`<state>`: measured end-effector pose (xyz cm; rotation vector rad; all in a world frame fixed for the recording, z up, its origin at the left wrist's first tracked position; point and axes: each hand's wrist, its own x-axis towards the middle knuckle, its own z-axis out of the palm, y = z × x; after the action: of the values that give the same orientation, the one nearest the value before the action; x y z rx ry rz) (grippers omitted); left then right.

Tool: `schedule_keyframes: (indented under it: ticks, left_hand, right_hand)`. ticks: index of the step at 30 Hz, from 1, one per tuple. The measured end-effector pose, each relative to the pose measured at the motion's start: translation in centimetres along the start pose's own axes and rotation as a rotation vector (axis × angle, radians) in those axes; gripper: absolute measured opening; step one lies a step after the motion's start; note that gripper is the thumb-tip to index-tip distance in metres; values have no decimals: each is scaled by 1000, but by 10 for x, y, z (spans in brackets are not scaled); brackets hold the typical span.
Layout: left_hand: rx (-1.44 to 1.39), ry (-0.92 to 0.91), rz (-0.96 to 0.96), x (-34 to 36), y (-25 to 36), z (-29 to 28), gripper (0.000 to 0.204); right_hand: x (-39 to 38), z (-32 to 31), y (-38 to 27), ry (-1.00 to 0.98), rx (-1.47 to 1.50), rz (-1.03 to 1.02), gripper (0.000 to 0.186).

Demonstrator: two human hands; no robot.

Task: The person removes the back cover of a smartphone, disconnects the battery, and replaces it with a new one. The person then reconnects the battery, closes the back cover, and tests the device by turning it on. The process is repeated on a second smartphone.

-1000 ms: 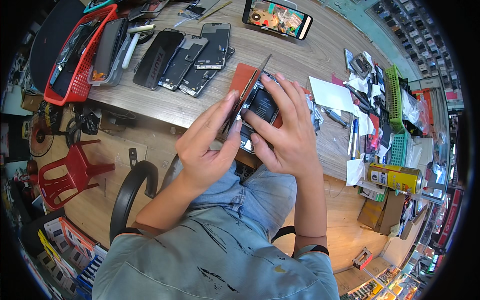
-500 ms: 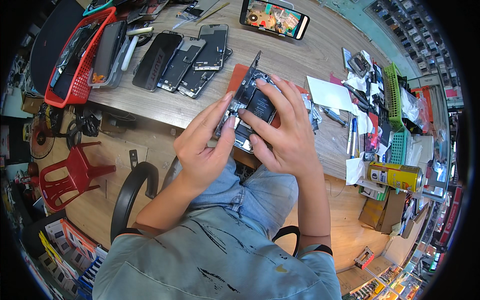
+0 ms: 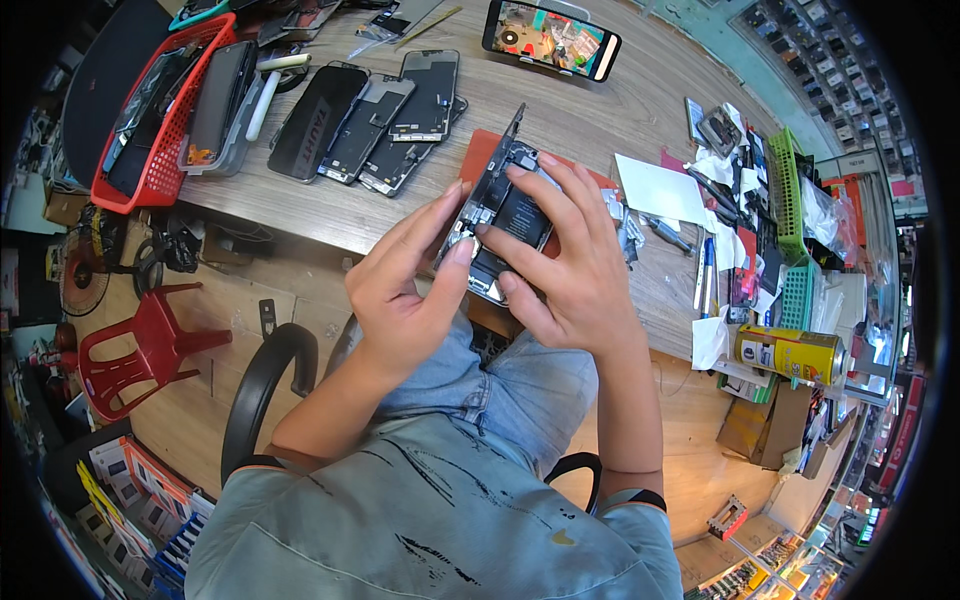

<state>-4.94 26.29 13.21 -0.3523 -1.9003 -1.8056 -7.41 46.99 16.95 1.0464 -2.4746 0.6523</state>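
Note:
An opened phone [image 3: 516, 222] lies at the table's near edge, its black battery and inner parts bare. Its screen panel [image 3: 492, 165] stands tilted up along the left side of the body. My left hand [image 3: 405, 280] grips that panel between thumb and fingers, the thumb on its inner face near the bottom. My right hand [image 3: 570, 255] spreads over the phone body. One fingertip presses near the inner left edge beside the battery, another touches near the top, and the thumb rests by the lower right edge. An orange-red mat [image 3: 478, 150] shows partly beneath the phone.
Several loose screen panels [image 3: 365, 125] lie to the left, beside a red basket [image 3: 170, 150] of phone parts. A propped phone [image 3: 550, 38] stands at the back. To the right are a white sheet [image 3: 660, 188], tools, a green basket [image 3: 787, 190] and a yellow can [image 3: 790, 353].
Both hands keep nearly the same hold on the phone. The left thumb has shifted very slightly, and the whole view has drifted a little.

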Motion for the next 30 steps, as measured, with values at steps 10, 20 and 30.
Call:
schedule_keyframes:
  ticks: [10,20,30]
  left_hand:
    - [30,-48,13,-1,-1,-9,40]
    - [23,-60,-3,-1,-1,-9,40]
    - [41,-73,-2,1,1,-10,39]
  right_hand:
    - [3,-2,0,-15,38,-4,42]
    - [1,-3,-1,-76,1,-34,41]
    - [-1,3,10,93,150,27,40]
